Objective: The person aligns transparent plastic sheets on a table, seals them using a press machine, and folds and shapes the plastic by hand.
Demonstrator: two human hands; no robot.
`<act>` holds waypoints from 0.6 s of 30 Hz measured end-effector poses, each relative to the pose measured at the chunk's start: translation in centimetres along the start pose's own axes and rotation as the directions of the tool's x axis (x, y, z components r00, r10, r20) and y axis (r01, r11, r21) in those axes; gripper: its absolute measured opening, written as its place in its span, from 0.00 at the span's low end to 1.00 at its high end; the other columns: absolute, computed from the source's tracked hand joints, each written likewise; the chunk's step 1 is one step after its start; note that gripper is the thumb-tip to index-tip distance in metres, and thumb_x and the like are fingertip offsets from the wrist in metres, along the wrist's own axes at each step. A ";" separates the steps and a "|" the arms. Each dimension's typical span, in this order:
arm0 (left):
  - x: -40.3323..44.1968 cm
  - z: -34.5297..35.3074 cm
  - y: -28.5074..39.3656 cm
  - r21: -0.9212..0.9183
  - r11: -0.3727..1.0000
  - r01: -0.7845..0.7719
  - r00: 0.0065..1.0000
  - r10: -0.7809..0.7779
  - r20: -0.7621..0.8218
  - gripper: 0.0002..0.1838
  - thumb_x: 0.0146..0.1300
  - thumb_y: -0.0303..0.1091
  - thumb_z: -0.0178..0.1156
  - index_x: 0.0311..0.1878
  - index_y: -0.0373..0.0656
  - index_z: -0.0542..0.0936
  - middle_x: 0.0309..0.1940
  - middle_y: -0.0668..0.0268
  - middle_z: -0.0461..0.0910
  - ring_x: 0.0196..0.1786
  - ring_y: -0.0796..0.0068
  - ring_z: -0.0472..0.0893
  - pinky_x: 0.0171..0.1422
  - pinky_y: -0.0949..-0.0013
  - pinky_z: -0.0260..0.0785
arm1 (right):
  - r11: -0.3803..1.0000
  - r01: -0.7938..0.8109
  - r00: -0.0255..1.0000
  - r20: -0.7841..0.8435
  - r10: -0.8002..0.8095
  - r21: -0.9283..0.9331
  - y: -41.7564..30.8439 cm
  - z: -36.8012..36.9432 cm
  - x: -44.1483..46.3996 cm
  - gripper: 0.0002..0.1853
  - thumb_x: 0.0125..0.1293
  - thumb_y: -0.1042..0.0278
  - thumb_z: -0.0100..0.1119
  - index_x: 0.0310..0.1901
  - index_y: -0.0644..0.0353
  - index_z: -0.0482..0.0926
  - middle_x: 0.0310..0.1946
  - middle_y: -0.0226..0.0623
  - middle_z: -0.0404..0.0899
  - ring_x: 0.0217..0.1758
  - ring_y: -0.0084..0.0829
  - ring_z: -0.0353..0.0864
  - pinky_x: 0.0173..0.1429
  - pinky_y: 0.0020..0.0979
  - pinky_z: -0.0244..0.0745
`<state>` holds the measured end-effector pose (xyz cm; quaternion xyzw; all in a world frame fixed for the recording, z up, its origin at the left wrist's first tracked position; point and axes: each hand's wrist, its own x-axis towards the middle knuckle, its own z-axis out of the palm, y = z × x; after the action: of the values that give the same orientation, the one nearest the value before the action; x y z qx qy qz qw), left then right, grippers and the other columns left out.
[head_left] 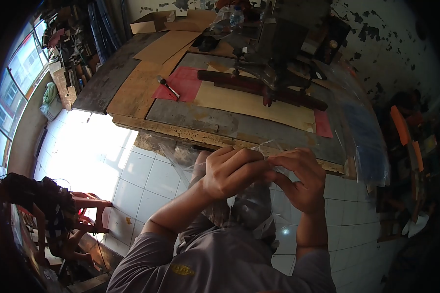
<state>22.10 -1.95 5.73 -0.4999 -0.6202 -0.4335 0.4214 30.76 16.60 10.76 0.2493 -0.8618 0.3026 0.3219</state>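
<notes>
Both hands meet in front of my chest, just short of the table's front edge. The fingers of my left hand [235, 172] are curled in a pinch on thin clear plastic [181, 154]. My right hand [298, 179] pinches close beside it, its thumb and forefinger nearly touching the left fingertips. Parts of the transparent sheet show around the hands and below them, over my lap. Exactly where each fingertip grips the film is hard to see.
A dark metal press [274, 73] stands on the worktable [190, 119] over yellow and red sheets. A tool with a dark handle [168, 89] lies at its left. Cardboard [166, 46] is at the back. Another person [49, 215] sits low at the left near a red stool [90, 201].
</notes>
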 end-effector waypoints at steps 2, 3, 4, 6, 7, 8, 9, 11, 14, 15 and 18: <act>-0.1 0.5 0.0 -0.047 0.996 0.079 0.997 -0.078 0.019 0.19 0.57 0.41 0.78 0.47 0.46 0.83 0.35 0.71 0.84 0.32 0.73 0.86 0.31 0.70 0.73 | 0.999 -0.031 0.999 0.024 0.032 -0.028 0.4 -0.3 -0.3 0.15 0.60 0.66 0.79 0.46 0.61 0.88 0.38 0.35 0.90 0.41 0.33 0.88 0.49 0.36 0.77; -0.2 0.9 -0.1 -0.077 0.988 0.136 0.990 -0.133 0.036 0.19 0.58 0.42 0.78 0.47 0.47 0.84 0.34 0.71 0.84 0.31 0.71 0.87 0.31 0.69 0.74 | 0.998 -0.046 0.998 0.035 0.048 -0.041 0.7 -0.4 -0.6 0.14 0.61 0.67 0.79 0.46 0.60 0.88 0.37 0.34 0.90 0.40 0.32 0.87 0.48 0.37 0.76; 0.0 1.0 -0.2 -0.106 0.975 0.193 0.981 -0.188 0.056 0.19 0.59 0.44 0.78 0.47 0.47 0.84 0.33 0.71 0.84 0.31 0.70 0.87 0.30 0.68 0.74 | 0.994 -0.100 0.995 0.014 0.101 -0.045 1.0 -0.7 -0.8 0.13 0.62 0.68 0.78 0.46 0.61 0.87 0.37 0.34 0.90 0.39 0.32 0.87 0.48 0.36 0.76; 1.3 -0.9 0.0 -0.017 0.908 0.418 0.864 -0.391 0.318 0.15 0.61 0.41 0.77 0.45 0.45 0.86 0.34 0.67 0.87 0.32 0.67 0.88 0.35 0.66 0.77 | 0.978 -0.204 0.979 -0.032 0.203 -0.049 1.7 -1.4 -1.2 0.12 0.64 0.70 0.77 0.45 0.63 0.87 0.36 0.35 0.89 0.39 0.33 0.87 0.46 0.36 0.77; 1.8 -2.1 -0.3 0.051 0.857 0.512 0.763 -0.481 0.432 0.13 0.62 0.39 0.77 0.44 0.44 0.86 0.34 0.65 0.89 0.33 0.65 0.88 0.37 0.65 0.78 | 0.960 -0.279 0.959 -0.055 0.277 -0.014 1.9 -2.0 -1.3 0.06 0.69 0.72 0.72 0.43 0.65 0.87 0.36 0.37 0.89 0.41 0.31 0.87 0.46 0.33 0.79; 1.5 -2.9 -1.1 0.074 0.851 0.520 0.728 -0.486 0.483 0.12 0.63 0.40 0.76 0.43 0.45 0.87 0.34 0.65 0.89 0.33 0.65 0.88 0.38 0.64 0.78 | 0.944 -0.323 0.938 -0.106 0.329 0.070 2.5 -2.7 -1.5 0.05 0.72 0.72 0.70 0.43 0.65 0.87 0.36 0.37 0.89 0.42 0.30 0.87 0.48 0.33 0.79; 1.2 -3.9 -2.2 0.099 0.845 0.525 0.690 -0.491 0.532 0.11 0.64 0.41 0.75 0.43 0.45 0.88 0.35 0.65 0.90 0.34 0.64 0.88 0.40 0.63 0.78 | 0.919 -0.360 0.911 -0.151 0.383 0.157 3.2 -3.3 -1.9 0.05 0.74 0.72 0.68 0.43 0.65 0.86 0.37 0.38 0.89 0.43 0.29 0.87 0.50 0.32 0.80; 0.3 -5.0 -4.4 0.109 0.838 0.535 0.650 -0.490 0.581 0.09 0.65 0.41 0.74 0.41 0.47 0.91 0.36 0.64 0.91 0.35 0.63 0.89 0.42 0.62 0.79 | 0.881 -0.382 0.867 -0.220 0.446 0.280 5.0 -4.4 -2.5 0.06 0.77 0.71 0.64 0.44 0.66 0.85 0.38 0.38 0.89 0.46 0.28 0.87 0.55 0.31 0.80; 0.2 -4.9 -6.4 0.135 0.856 0.500 0.651 -0.474 0.593 0.08 0.65 0.39 0.74 0.41 0.47 0.90 0.35 0.63 0.91 0.37 0.64 0.89 0.44 0.63 0.79 | 0.856 -0.372 0.827 -0.291 0.481 0.359 8.3 -5.2 -3.6 0.09 0.80 0.68 0.60 0.47 0.66 0.83 0.41 0.39 0.88 0.50 0.28 0.87 0.61 0.32 0.79; 0.6 -4.7 -6.9 0.100 0.841 0.531 0.670 -0.489 0.559 0.07 0.65 0.38 0.75 0.41 0.47 0.90 0.36 0.63 0.91 0.38 0.65 0.90 0.44 0.63 0.79 | 0.851 -0.375 0.814 -0.308 0.492 0.369 9.6 -5.1 -4.0 0.10 0.81 0.66 0.60 0.49 0.66 0.83 0.42 0.39 0.88 0.51 0.29 0.87 0.63 0.32 0.78; 1.8 -3.6 -8.3 -0.011 0.834 0.552 0.757 -0.496 0.425 0.08 0.63 0.32 0.76 0.44 0.44 0.89 0.39 0.64 0.91 0.41 0.68 0.90 0.47 0.66 0.79 | 0.837 -0.365 0.777 -0.361 0.515 0.409 13.3 -3.8 -5.1 0.14 0.83 0.61 0.57 0.50 0.65 0.81 0.44 0.39 0.88 0.55 0.29 0.86 0.67 0.34 0.75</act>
<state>14.04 -6.01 7.43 -0.4117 -0.7777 -0.4622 0.1103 27.39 29.58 4.63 0.0079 -0.7355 0.5538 0.3902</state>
